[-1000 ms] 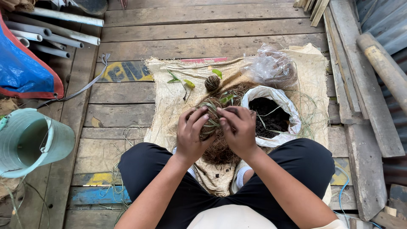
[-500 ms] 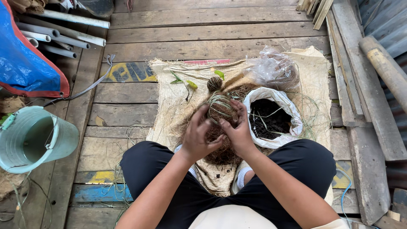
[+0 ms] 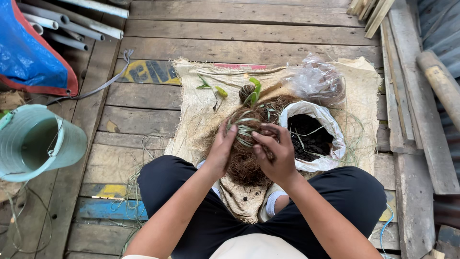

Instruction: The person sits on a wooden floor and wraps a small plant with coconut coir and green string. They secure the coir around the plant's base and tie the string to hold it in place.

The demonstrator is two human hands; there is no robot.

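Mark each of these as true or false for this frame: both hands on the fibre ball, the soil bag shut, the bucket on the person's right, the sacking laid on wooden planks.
1. Both the left hand and the right hand are on the brown fibre ball. True.
2. The white bag of dark soil is tied shut. False: its mouth is rolled open and the soil shows.
3. The pale green bucket stands on the person's right. False: it is on their left.
4. The burlap sacking lies on wooden planks. True.
5. The blue tarp covers the sacking. False: it lies apart, at the far left.
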